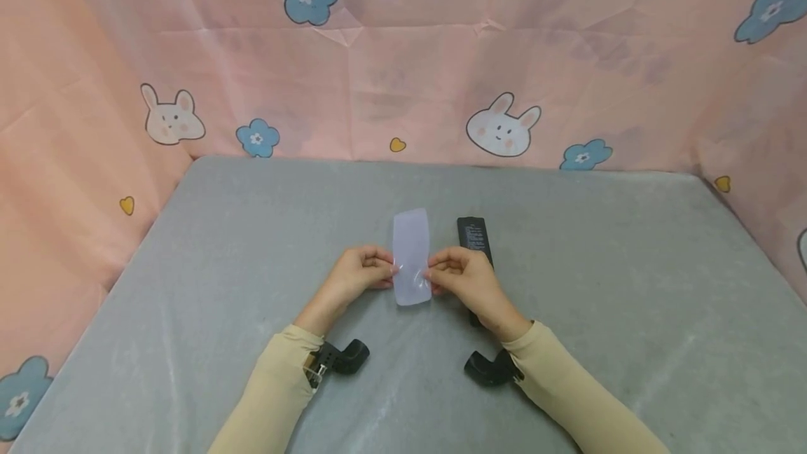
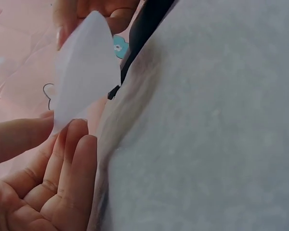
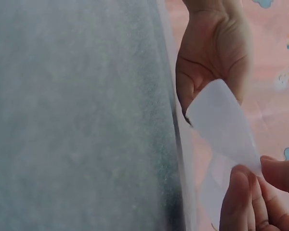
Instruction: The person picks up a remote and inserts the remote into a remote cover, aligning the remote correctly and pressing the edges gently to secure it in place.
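Between both hands a thin, translucent, pale lavender plastic sleeve (image 1: pixel 411 247) is held upright, its long sides slightly bowed. My left hand (image 1: pixel 354 277) pinches its left edge between thumb and fingers. The opposite edge is pinched by my right hand (image 1: pixel 471 284) in the same manner. In the left wrist view the sleeve (image 2: pixel 84 67) looks curved and milky white, coming to the left thumb and fingertips at its lower end. A long black object (image 1: pixel 474 233) with small white print lies on the table beyond the right hand, which hides its middle.
A grey cloth covers the table (image 1: pixel 599 265). Pink curtains (image 1: pixel 403 62) printed with rabbits and blue flowers stand along its back and sides. Black camera mounts (image 1: pixel 353 357) are strapped at both wrists, over beige sleeves.
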Demonstrator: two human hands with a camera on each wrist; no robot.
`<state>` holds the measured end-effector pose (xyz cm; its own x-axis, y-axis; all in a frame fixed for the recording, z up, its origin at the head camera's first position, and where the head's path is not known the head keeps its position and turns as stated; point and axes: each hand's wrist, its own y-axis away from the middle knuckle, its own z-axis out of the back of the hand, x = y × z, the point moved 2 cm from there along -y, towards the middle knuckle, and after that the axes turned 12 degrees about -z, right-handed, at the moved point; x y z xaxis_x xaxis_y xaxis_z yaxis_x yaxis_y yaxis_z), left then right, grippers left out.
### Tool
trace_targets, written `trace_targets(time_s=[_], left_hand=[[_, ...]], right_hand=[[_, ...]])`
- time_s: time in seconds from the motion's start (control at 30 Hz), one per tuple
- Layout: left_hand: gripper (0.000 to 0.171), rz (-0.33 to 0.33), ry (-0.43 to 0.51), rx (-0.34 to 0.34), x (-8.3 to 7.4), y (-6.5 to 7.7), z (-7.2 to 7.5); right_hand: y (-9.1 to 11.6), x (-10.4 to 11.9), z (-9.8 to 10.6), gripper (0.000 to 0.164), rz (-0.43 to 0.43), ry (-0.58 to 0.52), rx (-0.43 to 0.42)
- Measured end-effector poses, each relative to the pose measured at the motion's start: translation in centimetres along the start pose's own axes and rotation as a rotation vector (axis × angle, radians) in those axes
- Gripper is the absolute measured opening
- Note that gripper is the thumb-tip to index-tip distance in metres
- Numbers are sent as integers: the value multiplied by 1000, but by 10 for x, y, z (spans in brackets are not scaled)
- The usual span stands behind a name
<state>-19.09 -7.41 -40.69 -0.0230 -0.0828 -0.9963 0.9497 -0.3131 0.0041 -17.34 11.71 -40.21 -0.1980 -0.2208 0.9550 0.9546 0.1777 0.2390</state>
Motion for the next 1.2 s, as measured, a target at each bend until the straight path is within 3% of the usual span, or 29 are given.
trace_targets(time_s=[0.2, 0.5, 0.8, 1.03, 1.2], left_hand=[[12, 0, -39, 0, 4, -1, -3], [10, 11, -199, 21, 1, 2, -9], [20, -28, 28, 69, 2, 0, -17], [17, -42, 64, 41, -1, 3, -21], [14, -87, 31, 21, -4, 4, -17]], right_hand=[[1, 1, 1, 15, 47, -25, -9], [4, 2, 1, 15, 73, 23, 23], [5, 3, -3, 14, 86, 95, 49], [5, 1, -5, 15, 107, 125, 68], [4, 1, -4, 14, 118, 117, 51]])
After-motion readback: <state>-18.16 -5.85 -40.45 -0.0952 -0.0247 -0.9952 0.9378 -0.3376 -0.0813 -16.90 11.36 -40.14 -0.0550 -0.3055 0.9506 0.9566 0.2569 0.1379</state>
